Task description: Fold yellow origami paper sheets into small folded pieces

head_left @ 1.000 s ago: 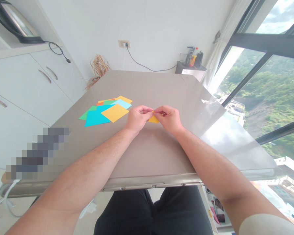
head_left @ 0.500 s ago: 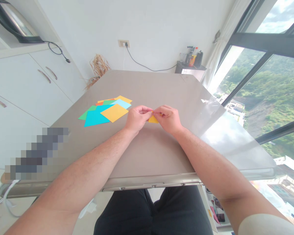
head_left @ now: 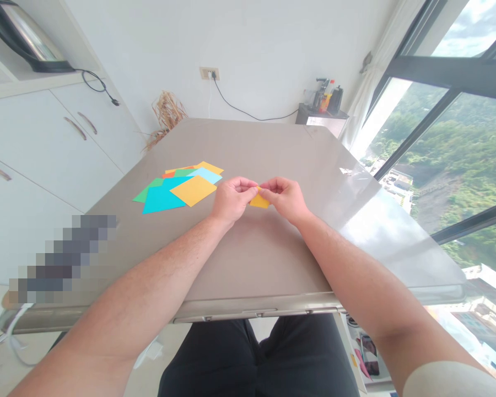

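Note:
A small piece of yellow paper is pinched between my two hands, just above or on the table; its upper part is hidden by my fingers. My left hand grips its left upper edge with thumb and forefinger. From the other side my right hand pinches it, the thumb tips of both hands close together. Left of my left hand lies a loose spread of coloured paper sheets: a yellow square on top of a blue sheet, with a light blue sheet, green, orange and more yellow ones behind.
The grey-brown table has its front edge close to my lap. A blurred dark object lies at its left. Beyond the far right corner stands a small cabinet with bottles. A window runs along the right.
My right thumb and fingers have shifted slightly on the yellow paper, and a little more of its lower right part shows. The left hand and the spread of sheets stay nearly the same.

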Demonstrator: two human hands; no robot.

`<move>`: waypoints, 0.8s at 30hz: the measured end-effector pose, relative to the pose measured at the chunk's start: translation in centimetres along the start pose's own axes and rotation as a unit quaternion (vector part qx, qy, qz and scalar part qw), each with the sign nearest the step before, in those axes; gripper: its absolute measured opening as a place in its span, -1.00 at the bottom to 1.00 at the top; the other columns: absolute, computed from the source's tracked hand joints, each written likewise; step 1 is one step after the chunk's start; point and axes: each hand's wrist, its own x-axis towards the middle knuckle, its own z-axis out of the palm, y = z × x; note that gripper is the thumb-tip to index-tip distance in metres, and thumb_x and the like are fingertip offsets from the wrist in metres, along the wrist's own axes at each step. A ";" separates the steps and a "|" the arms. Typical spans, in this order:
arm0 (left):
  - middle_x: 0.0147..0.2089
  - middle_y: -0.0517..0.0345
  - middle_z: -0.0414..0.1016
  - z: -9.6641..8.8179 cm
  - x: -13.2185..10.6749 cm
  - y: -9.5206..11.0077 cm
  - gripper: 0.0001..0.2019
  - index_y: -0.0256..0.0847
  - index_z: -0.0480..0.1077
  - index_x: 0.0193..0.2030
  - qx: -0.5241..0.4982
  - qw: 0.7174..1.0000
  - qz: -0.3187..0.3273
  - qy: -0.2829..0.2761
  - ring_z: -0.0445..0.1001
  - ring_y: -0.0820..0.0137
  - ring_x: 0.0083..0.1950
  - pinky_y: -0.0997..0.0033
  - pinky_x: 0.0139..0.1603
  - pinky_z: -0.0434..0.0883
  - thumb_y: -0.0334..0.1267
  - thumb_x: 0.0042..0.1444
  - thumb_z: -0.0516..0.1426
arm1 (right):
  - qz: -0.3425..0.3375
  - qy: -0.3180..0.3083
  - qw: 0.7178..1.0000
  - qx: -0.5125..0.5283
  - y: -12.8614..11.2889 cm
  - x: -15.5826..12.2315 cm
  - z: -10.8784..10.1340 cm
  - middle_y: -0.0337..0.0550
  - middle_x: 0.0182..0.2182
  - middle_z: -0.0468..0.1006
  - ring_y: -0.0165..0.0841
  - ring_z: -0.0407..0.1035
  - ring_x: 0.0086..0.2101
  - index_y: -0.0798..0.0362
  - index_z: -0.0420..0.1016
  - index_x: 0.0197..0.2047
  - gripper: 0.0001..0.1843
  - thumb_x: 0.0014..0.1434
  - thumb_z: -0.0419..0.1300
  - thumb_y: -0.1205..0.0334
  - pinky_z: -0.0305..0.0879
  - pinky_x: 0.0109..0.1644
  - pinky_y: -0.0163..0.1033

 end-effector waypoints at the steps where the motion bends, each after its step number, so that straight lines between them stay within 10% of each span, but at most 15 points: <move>1: -0.36 0.11 0.63 0.0 0.0 0.0 -0.86 -0.20 0.56 -0.32 -0.001 1.000 0.001 0.000 0.55 0.36 -0.35 0.34 -0.30 0.49 -0.24 -0.04 0.32 | 0.012 -0.011 1.000 0.014 -0.1 0.0 -0.1 -0.20 -0.38 0.61 -0.35 0.47 -0.37 0.03 0.56 -0.33 -0.78 0.03 0.35 0.06 0.41 -0.27 -0.22; 24: -0.33 0.09 0.65 -0.2 -0.1 -0.4 -0.85 -0.19 0.58 -0.30 0.032 0.999 0.011 -0.004 0.58 0.33 -0.33 0.34 -0.28 0.49 -0.20 0.00 0.32 | 0.026 -0.007 1.000 0.014 0.1 0.1 -0.1 -0.27 -0.49 0.52 -0.40 0.35 -0.45 0.03 0.49 -0.42 -0.86 -0.02 0.31 0.15 0.27 -0.39 -0.27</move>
